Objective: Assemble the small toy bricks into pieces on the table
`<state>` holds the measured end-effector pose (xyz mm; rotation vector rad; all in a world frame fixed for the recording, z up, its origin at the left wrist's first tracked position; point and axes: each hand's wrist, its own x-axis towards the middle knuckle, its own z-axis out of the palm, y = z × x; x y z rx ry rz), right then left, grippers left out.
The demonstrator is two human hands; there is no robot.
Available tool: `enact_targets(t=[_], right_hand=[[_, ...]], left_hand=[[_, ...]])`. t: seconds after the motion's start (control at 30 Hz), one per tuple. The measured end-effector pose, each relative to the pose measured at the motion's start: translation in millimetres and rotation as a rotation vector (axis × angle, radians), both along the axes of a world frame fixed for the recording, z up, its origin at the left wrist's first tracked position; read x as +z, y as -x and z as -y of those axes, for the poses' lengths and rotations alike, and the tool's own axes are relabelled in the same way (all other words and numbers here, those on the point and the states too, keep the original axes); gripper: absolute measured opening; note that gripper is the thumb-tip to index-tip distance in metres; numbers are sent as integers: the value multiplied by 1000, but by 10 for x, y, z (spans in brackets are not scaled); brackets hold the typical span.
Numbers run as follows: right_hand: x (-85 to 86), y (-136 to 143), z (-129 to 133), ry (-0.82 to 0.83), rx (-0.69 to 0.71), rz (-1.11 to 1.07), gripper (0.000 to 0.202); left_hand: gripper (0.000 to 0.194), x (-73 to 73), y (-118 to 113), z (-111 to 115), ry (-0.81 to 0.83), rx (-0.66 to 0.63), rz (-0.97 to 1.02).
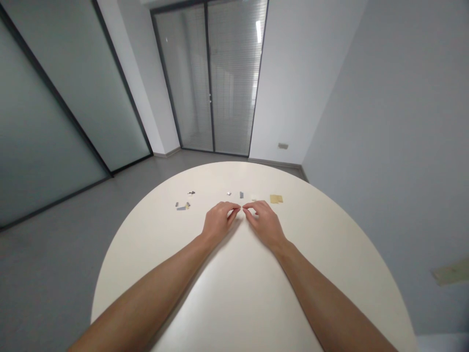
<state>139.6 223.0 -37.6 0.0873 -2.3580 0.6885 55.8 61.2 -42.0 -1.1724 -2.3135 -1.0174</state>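
My left hand and my right hand meet over the middle of the white table, fingertips almost touching. Thumb and forefinger are pinched together on each hand. Whatever sits between the fingertips is too small to make out. Just beyond them lies a small grey-blue piece, with a small shiny silvery piece to its left. A pale thin piece lies partly behind my right hand. Farther right are tan, flat square pieces, overlapping each other.
On the table's left lie a grey-blue strip, a yellowish bit, small grey pieces and small dark pieces. The table's rounded far edge faces a glass door with blinds. Grey wall stands at the right.
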Motion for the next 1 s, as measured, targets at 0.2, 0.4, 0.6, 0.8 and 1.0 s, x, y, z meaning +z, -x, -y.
enact_targets(t=[0.2, 0.4, 0.6, 0.8, 1.0], right_hand=[[2, -1, 2, 20, 8, 14, 14], [11, -7, 8, 29, 21, 18, 15], [-6, 0, -3, 39, 42, 16, 15], [-4, -3, -7, 19, 62, 14, 18], [1, -3, -4, -6, 47, 10, 17]], left_hand=[[19, 6, -2, -6, 6, 7, 22], [18, 4, -1, -6, 26, 29, 63], [18, 51, -30, -4, 25, 33, 93], [19, 44, -23, -12, 24, 31, 101], [20, 22, -14, -13, 4, 26, 85]])
